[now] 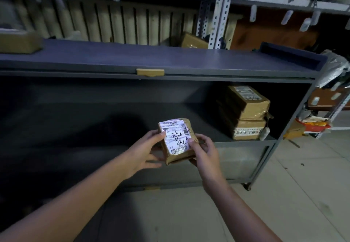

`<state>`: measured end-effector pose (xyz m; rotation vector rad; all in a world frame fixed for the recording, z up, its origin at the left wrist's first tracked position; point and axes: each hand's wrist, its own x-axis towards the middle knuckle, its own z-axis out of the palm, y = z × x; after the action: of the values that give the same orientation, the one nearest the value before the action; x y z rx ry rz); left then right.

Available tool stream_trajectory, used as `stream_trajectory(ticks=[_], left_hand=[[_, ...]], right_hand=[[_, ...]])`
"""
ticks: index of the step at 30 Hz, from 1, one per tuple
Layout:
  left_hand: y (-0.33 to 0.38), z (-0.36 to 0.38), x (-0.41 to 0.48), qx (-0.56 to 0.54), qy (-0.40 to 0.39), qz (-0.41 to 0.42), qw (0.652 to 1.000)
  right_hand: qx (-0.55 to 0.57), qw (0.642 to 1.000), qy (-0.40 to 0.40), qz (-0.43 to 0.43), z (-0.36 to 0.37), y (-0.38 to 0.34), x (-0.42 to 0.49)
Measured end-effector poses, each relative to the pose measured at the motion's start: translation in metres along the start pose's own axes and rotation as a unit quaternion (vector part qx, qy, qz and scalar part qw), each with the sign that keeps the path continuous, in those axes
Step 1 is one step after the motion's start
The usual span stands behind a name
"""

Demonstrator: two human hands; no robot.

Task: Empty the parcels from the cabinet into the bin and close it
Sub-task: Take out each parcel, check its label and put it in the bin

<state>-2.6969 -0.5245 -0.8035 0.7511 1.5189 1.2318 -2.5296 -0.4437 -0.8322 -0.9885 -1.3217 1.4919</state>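
A small brown parcel with a white shipping label and black handwriting is held in front of the open grey cabinet. My left hand grips its left side, thumb on the label. My right hand grips its right side, thumb on the label's lower corner. Inside the cabinet at the right, two taped brown boxes sit stacked on the shelf. The cabinet's flat lid is raised, with a tan handle at its front edge. No bin is in view.
A brown box lies on the lid at far left. Metal racking behind holds more parcels and bags. A grey plastic bag and coloured packets sit at the right. Pale tiled floor lies below.
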Motion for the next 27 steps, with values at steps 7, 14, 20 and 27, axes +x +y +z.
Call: stream_trajectory(ticks=[7, 14, 20, 27], left_hand=[[-0.051, -0.073, -0.062, -0.059, 0.057, -0.006, 0.997], [-0.085, -0.124, -0.106, -0.124, 0.098, 0.002, 0.987], [-0.098, -0.144, -0.128, -0.149, 0.112, -0.006, 0.982], [-0.102, -0.146, -0.141, -0.136, 0.084, -0.066, 0.985]], right_hand=[[0.026, 0.994, -0.103, 0.009, 0.062, 0.033, -0.05], [-0.031, 0.978, -0.203, -0.03, 0.106, 0.042, -0.075], [-0.043, 0.959, -0.278, -0.025, 0.128, 0.044, -0.083], [-0.008, 0.953, -0.302, 0.012, 0.137, 0.047, -0.086]])
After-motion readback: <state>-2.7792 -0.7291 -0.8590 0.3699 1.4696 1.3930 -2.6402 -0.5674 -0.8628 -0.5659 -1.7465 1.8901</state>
